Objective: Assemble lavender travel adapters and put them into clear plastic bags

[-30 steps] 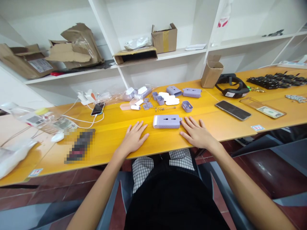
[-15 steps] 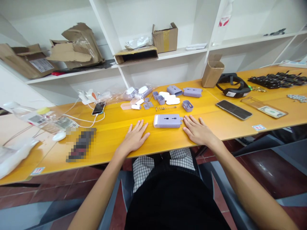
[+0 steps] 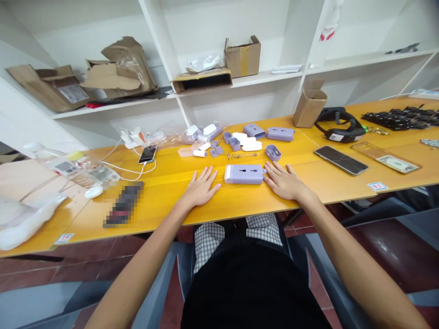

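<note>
Lilac block lies flat on the yellow surface, socket face up. Long axis runs L–R, approx. parallel to the near edge; small nub at its R end.

Block sits between the hands. Left hand is palm down, fingers spread wide, holding nothing, fingertips just beside the block's L end. Right hand is likewise flat and empty, fingertips at the R end; contact can't be told.

Behind the block: loose lilac parts and a small cup, near. Phone well apart to the R. Bare surface in front, up to the near edge, and to the L.
</note>
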`<state>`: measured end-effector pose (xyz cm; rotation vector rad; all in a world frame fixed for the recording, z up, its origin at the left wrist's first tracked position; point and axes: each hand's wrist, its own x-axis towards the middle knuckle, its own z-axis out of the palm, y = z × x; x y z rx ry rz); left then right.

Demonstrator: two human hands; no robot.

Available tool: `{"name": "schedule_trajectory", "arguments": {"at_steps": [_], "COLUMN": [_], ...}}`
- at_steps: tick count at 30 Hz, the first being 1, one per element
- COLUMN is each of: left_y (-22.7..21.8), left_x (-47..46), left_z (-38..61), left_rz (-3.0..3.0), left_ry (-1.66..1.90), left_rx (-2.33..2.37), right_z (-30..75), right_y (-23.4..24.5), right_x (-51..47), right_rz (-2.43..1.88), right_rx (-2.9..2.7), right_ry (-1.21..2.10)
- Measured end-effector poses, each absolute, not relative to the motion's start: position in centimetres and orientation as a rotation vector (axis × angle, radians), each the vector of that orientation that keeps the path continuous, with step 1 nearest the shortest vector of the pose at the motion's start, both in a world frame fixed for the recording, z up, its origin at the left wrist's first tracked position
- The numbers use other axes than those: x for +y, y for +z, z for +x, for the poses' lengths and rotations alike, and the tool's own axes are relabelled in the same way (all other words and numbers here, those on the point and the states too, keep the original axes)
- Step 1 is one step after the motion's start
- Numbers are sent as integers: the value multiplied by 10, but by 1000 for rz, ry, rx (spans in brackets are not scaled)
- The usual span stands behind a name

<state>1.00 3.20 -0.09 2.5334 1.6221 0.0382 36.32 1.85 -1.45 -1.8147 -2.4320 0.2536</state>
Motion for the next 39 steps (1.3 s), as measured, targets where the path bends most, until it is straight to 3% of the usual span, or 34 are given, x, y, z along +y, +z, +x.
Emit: {"name": "schedule_trajectory", "arguments": {"at_steps": [39], "left_y": [5], "left_x": [21], "left_z": [13], "left_rz": [2636], "left_ry": [136], "left_rx": [1443], "right_z": [364], "right_y": [-14], "right_x": [15], "right_rz": [-1772], "right_rx": [-2432], "right_ry": [184]}}
